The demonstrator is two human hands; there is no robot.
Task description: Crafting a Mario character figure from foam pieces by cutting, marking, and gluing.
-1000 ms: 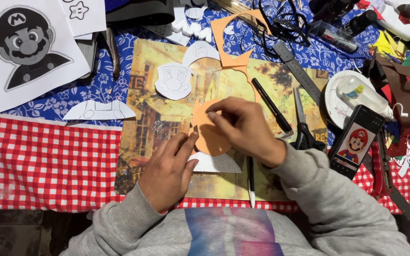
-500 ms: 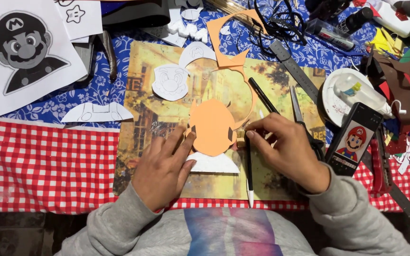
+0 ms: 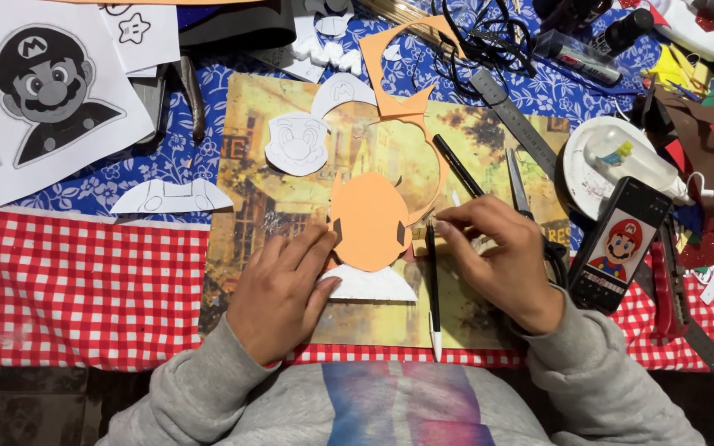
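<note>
Left hand [image 3: 278, 285] lies flat, fingers spread, pinning an orange face-shaped paper cutout [image 3: 369, 220] on the yellowed cutting board [image 3: 249, 206]; right hand [image 3: 502, 260] pinches a black pen [image 3: 433, 281] (white dish [image 3: 576, 161] holds a glue bottle [image 3: 634, 161]).

Checked tablecloth [image 3: 84, 314] carries a picture board [image 3: 283, 206], phone [image 3: 621, 248], scissors [image 3: 530, 206].

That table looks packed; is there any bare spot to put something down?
The red checked cloth, left of the left hand and below the white paper cutout, lies bare. The right side is crowded: phone, white plate, scissors, ruler and paper scraps.
</note>
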